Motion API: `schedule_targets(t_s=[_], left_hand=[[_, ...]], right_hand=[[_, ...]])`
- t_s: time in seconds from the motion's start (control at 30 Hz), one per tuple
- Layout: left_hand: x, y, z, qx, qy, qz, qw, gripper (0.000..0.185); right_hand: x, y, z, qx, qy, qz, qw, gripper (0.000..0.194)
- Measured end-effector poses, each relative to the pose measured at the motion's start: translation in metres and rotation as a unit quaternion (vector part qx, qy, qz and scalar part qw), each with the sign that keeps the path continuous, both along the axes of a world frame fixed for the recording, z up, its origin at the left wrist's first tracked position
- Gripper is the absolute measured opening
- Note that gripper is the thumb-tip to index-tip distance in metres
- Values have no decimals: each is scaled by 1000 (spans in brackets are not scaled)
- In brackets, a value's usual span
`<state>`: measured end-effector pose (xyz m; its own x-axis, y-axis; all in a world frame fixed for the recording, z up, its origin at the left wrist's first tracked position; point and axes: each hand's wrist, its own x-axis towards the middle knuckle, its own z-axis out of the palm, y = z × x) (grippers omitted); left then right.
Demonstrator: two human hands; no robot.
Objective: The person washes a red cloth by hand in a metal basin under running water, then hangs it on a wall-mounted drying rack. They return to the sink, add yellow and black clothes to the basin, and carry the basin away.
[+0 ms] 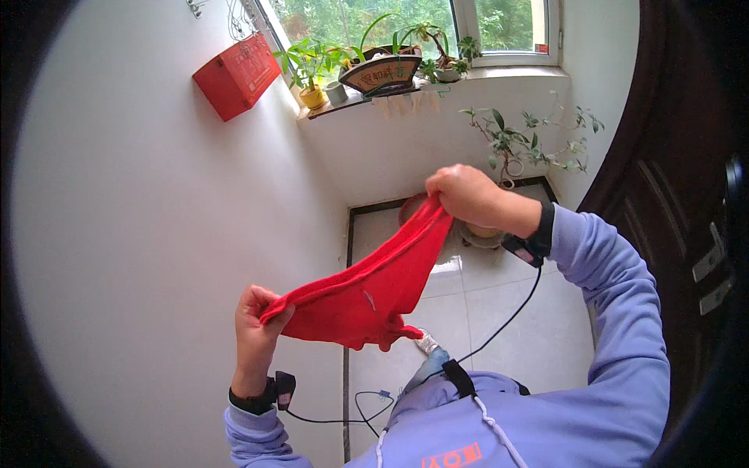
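Observation:
A bright red cloth garment [363, 292] hangs stretched between my two hands, its thick folded upper edge running slantwise. My left hand [260, 316] pinches the lower left end of that edge, thumb on top. Higher up and to the right, my right hand [468, 193] is closed around the other end. The garment's lower part dangles in loose, bunched folds, and a small pale mark shows on its face. It hangs in the air above the tiled floor [515, 316]; its far side is hidden.
Potted plants and a fan-shaped planter [383, 75] line the windowsill [497, 71]. A leafy plant [509, 140] stands in the far corner. On the left wall is a red box [237, 76]; at right, a dark door [673, 234]. Black cables [509, 324] run from both wrists.

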<state>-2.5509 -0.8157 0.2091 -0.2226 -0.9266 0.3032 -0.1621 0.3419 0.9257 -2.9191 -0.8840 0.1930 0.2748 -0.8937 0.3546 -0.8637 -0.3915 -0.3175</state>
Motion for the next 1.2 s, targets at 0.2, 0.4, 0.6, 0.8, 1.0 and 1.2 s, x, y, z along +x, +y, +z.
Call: schedule_targets(t_s=[0.2,0.4,0.6,0.8,1.0,1.2], left_hand=[[16,-85,10,-53,24,54,997,22],[20,-135,32,-85,-102,107,985,22],[13,-126,66,-164,-33,152,974,17],[-11,-133,52,-66,-39,129,989,17],[-28,-164,93,15,176,144,974,15],[-31,-163,102,42,322,154,933,17]], right_hand=[[16,-95,57,-37,107,-55,992,13],[22,-160,91,21,94,-30,995,17],[15,-177,129,188,-241,68,950,32],[14,-213,106,83,-231,155,957,22],[13,-249,158,38,41,230,972,30],[101,-208,106,121,154,319,927,44]])
